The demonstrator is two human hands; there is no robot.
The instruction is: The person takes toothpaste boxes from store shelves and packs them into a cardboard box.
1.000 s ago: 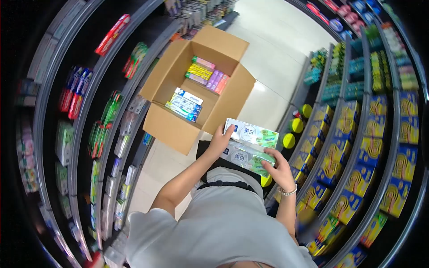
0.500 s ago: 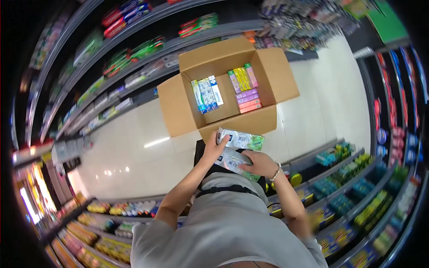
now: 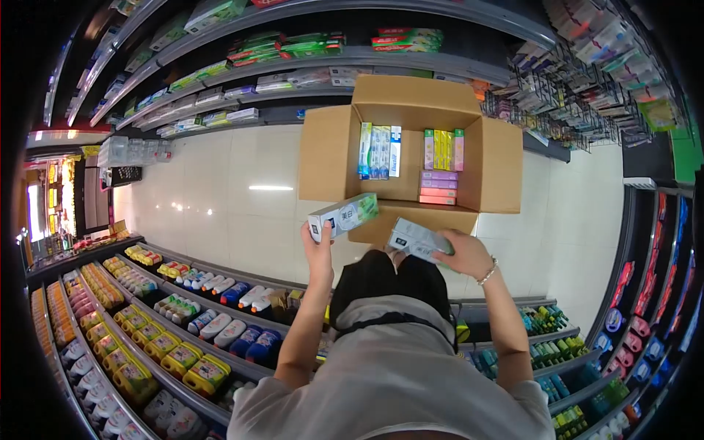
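Note:
My left hand [image 3: 320, 248] grips one end of a silver and green toothpaste box [image 3: 350, 213], held tilted near the carton's front left corner. A second silver toothpaste box [image 3: 416, 239] is in my right hand [image 3: 468, 255], which wears a bracelet; this box slants down to the right over the front flap. Beyond both hands stands an open cardboard carton [image 3: 502, 165], its flaps spread. Inside on the left is a row of blue and white toothpaste boxes [image 3: 380, 152]. On the right, yellow boxes [image 3: 443, 149] stand beside pink and purple boxes [image 3: 438, 187].
Shelves with toothpaste packs [image 3: 315, 44] run behind the carton. Hanging packets [image 3: 550, 88] fill racks at the upper right. Bottle shelves [image 3: 205, 374] are close on my left, and more shelves [image 3: 565, 345] on my right. A pale tiled floor [image 3: 213, 161] lies between.
The two toothpaste boxes, close together before, are now apart: one moved left with my left hand, the other right with my right hand. The view has turned, and the carton appears farther right.

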